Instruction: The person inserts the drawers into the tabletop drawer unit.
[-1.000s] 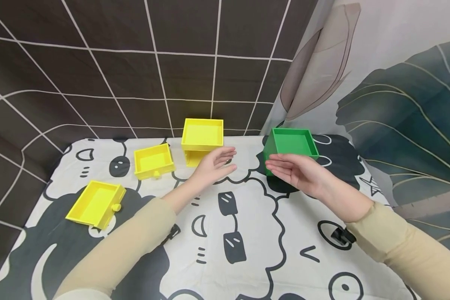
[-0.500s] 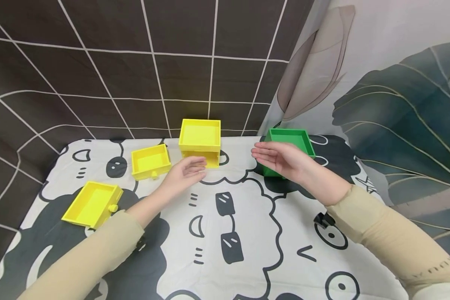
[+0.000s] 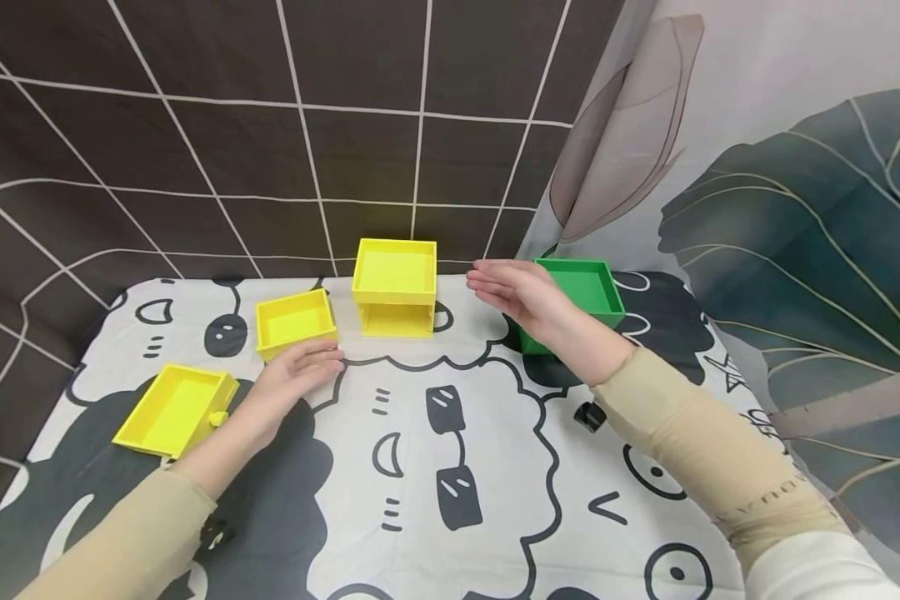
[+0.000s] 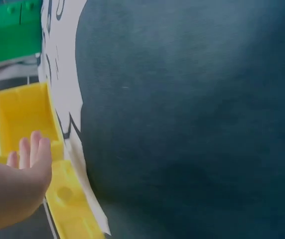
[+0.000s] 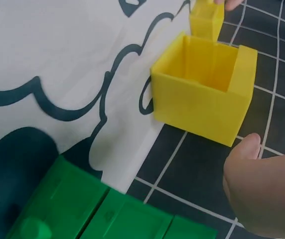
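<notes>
My left hand (image 3: pixel 292 379) holds nothing, fingers fairly straight, at the front edge of a yellow drawer (image 3: pixel 296 318); I cannot tell whether it touches. That drawer's knob is hidden behind the hand. Right of it stands a small yellow cabinet (image 3: pixel 395 287) with a shallow tray top and a hollow front opening, also in the right wrist view as a yellow cabinet (image 5: pixel 197 104). My right hand (image 3: pixel 528 304), fingers extended and empty, hovers between this cabinet and a green cabinet (image 3: pixel 585 287), partly covering the green one. In the right wrist view, the green cabinet (image 5: pixel 97 209) shows closed drawer fronts.
A second yellow drawer (image 3: pixel 180 408) with a round knob lies at the left, beside my left forearm. The patterned cloth (image 3: pixel 495 467) covers the table. Behind it hangs a dark gridded curtain (image 3: pixel 360 158), with a leaf-print curtain (image 3: pixel 795 250) at the right.
My left hand has moved left from the yellow cabinet to the nearer drawer. My right hand has moved left, away from the green cabinet's front. The drawers and cabinets stay in place.
</notes>
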The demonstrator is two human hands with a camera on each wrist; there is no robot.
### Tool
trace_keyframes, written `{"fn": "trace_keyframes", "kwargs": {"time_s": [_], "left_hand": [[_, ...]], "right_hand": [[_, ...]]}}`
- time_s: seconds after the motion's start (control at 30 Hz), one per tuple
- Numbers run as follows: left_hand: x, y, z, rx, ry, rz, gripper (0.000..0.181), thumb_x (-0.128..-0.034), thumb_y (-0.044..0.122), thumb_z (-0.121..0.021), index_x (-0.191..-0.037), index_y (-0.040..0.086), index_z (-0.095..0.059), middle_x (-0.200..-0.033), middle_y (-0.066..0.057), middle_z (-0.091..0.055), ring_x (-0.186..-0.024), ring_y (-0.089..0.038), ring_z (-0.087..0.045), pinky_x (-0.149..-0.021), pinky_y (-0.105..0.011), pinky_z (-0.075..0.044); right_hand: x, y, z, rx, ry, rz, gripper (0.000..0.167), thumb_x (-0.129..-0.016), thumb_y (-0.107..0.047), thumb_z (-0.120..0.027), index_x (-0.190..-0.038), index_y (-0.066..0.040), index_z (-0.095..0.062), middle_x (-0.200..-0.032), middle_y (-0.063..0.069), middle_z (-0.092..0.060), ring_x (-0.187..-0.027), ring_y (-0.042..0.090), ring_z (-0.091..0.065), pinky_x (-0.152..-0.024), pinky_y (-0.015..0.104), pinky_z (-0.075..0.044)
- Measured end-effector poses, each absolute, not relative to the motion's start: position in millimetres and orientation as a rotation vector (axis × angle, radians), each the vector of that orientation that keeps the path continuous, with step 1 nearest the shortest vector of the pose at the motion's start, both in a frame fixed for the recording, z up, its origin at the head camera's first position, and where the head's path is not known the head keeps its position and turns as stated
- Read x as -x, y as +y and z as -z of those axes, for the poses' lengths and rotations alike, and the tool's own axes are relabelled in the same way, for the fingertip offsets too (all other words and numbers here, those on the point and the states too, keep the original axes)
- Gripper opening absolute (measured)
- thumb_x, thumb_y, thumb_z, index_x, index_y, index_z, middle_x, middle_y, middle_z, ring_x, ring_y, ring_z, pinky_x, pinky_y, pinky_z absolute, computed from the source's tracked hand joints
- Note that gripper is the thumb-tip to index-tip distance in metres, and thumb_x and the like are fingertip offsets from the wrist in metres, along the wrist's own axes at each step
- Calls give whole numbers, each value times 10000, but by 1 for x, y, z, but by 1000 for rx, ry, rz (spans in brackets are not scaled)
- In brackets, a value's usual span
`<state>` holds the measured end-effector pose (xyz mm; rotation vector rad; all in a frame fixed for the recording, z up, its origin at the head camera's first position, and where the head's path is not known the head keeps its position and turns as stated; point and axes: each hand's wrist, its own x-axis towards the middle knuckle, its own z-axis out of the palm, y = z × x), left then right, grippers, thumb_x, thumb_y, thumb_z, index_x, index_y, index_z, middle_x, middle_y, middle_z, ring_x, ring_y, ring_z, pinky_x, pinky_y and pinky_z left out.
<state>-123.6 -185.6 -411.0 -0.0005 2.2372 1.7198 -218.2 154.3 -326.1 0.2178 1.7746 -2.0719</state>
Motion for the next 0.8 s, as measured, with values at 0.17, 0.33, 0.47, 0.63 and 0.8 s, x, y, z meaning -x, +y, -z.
{"fn": "trace_keyframes", "kwargs": {"time_s": [0.17, 0.33, 0.47, 0.63, 0.8], "left_hand": [[115, -201, 415, 93, 2131, -1848, 601, -1097, 206, -599, -1579, -72, -374, -1552, -294, -536, -1078, 154, -659, -1020, -78, -539], [110, -212, 422, 187, 2063, -1883, 648, -1110, 237, -578, -1599, -98, -317, -1460, -144, -656, -1058, 130, -678, -991, -92, -570], [107, -220, 428, 256, 1940, -1959, 675, -1114, 224, -569, -1613, -116, -267, -1201, 124, -741, -1043, 99, -699, -973, -113, -592], [109, -229, 431, 346, 1730, -2083, 674, -1135, 223, -514, -1632, -113, -208, -1054, 189, -754, -1030, 57, -724, -973, -143, -609], [115, -232, 431, 468, 1517, -2167, 685, -1129, 230, -525, -1654, -53, -189, -1038, 120, -770, -1006, -9, -756, -987, -198, -627]], "right_hand": [[232, 132, 333, -205, 1890, 2062, 504, -1065, -123, -634, -1512, 70, -503, -1338, 153, -719, -1131, 188, -751, -988, 208, -618], [245, 114, 344, -197, 1969, 2051, 455, -1062, -125, -638, -1471, 57, -559, -1487, 235, -620, -1349, 310, -650, -1065, 240, -596], [252, 104, 355, -203, 2048, 2030, 429, -1059, -129, -639, -1443, 52, -582, -1463, 214, -633, -1327, 314, -657, -1147, 308, -562], [258, 96, 365, -231, 2136, 1999, 451, -1039, -151, -678, -1433, 41, -577, -1456, 208, -622, -1335, 314, -648, -1175, 350, -548], [260, 91, 371, -233, 2204, 1958, 488, -1021, -183, -709, -1446, 13, -571, -1428, 208, -637, -1347, 317, -630, -1191, 371, -536]]}}
